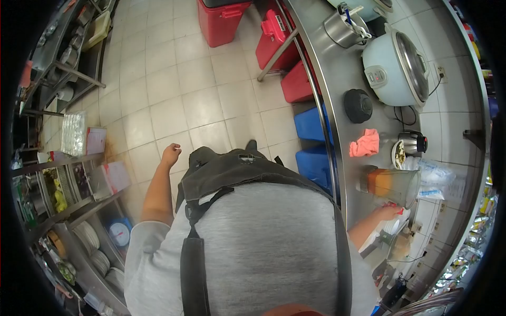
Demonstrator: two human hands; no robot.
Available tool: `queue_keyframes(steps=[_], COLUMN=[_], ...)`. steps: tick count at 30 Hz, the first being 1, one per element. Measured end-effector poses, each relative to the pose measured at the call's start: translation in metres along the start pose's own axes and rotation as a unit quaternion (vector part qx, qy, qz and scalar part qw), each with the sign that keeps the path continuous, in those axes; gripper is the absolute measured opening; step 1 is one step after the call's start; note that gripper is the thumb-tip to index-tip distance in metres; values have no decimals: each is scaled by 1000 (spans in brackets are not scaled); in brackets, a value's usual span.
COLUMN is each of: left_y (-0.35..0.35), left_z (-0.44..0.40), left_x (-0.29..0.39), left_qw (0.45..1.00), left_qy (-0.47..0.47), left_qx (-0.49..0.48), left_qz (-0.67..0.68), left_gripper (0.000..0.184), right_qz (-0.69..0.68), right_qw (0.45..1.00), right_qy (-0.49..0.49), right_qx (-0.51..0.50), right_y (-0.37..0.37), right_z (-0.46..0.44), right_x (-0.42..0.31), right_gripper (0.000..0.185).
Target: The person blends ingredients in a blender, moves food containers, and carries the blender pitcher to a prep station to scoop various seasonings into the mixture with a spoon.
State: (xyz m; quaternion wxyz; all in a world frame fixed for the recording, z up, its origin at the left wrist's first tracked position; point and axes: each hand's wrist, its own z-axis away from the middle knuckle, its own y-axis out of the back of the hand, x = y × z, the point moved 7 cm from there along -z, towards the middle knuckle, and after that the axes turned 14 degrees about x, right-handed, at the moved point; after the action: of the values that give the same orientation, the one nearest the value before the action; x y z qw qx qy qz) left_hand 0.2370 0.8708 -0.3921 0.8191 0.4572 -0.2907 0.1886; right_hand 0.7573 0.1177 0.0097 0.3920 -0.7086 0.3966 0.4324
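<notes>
Grey shirt (269, 237) comes nearest, with a dark apron (234, 171) over its lower front. Out to one side, the right hand (387, 212) is closed around something small and red (396, 206), grasping it at the side of a clear jug (406, 184) with orange contents; the jug stands on the steel counter (340, 95), a little in from the long edge beside the person. Opposite, the left hand (171, 155) hangs over the tiled floor (205, 87), fingers bent inward; whether they pinch anything I cannot tell. Farther along the counter, a pink cloth (364, 143) lies crumpled close to that long edge, with a bowl (396, 160) nearer the wall edge. Next come a round black object (358, 106) and, toward the wall edge, a pale blue rice cooker (387, 66). Beyond it sits a steel pot (337, 30) holding utensils, and a red bin (221, 26) stands on the floor past the long edge
</notes>
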Motion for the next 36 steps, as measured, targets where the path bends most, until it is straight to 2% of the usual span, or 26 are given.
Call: queue_keyframes(steps=[1, 2, 3, 5, 6, 8, 9, 11, 12, 13, 14, 15, 16, 17, 18, 22, 24, 26, 28, 36], left_y=[3, 5, 7, 9, 8, 3, 9, 25, 46, 37, 32, 53, 66, 70, 82, 135, 152, 165, 169, 129], left_z=[3, 7, 9, 15, 17, 20, 22, 25, 34, 26, 11, 23, 19, 8, 10, -8, -17, -27, -35, -127], left_x=[4, 10, 12, 2, -11, -50, -57, -72, -54, -99, -138, -117, -113, -119, -118, -89, -77, -75, -76, -105], left_qw=[1000, 1000, 1000, 998, 995, 994, 987, 983, 981, 982, 984, 971, 978, 984, 984, 980, 978, 977, 974, 970], left_qy=[3, 3, 3, -27, -32, -8, -27, -1, 37, 47, 56, 162, 123, 17, 47, 158, 183, 200, 214, 226], left_qx=[0, -6, -11, -22, -31, -80, -84, -99, -105, -105, -104, -141, -118, -119, -116, -77, -59, -44, -39, -80], left_qz=[0, -1, -1, -51, -87, -73, -131, -152, -160, -148, -137, -107, -122, -134, -127, -92, -77, -65, -58, -38], left_gripper=[30, 31, 31, 30, 30, 29, 30, 30, 30, 28, 27, 26, 28, 28, 28, 28, 28, 27, 28, 28], right_qz=[-38, 99, 227, 68, 74, -63, -27, 12, -33, -79, -77, -113, -150, -154, -158, -226, -227, -279, -249, -184], right_qw=[998, 963, 867, 857, 859, 871, 880, 890, 912, 928, 932, 940, 945, 937, 928, 902, 884, 862, 828, 750], right_qy=[37, 150, 253, 394, 389, 441, 430, 409, 381, 350, 340, 315, 290, 313, 338, 307, 278, 186, 245, 311], right_qx=[26, 202, 364, 325, 324, 208, 202, 200, 148, 98, 103, 65, 28, 10, -8, -204, -298, -380, -439, -554], right_y=[-1, 19, 30, 17, 6, -36, -54, -85, -103, -122, -138, -158, -181, -200, -219, -302, -336, -368, -389, -457], right_z=[3, 5, 48, 84, 93, 123, 138, 175, 193, 211, 231, 252, 274, 302, 332, 432, 479, 530, 580, 726], right_x=[-6, -24, -82, -129, -142, -166, -172, -177, -176, -174, -171, -168, -167, -175, -185, -196, -192, -186, -196, -216], right_gripper=[41, 46, 51, 46, 46, 42, 43, 43, 43, 42, 42, 40, 38, 34, 29, 14, 12, 14, 14, 14])
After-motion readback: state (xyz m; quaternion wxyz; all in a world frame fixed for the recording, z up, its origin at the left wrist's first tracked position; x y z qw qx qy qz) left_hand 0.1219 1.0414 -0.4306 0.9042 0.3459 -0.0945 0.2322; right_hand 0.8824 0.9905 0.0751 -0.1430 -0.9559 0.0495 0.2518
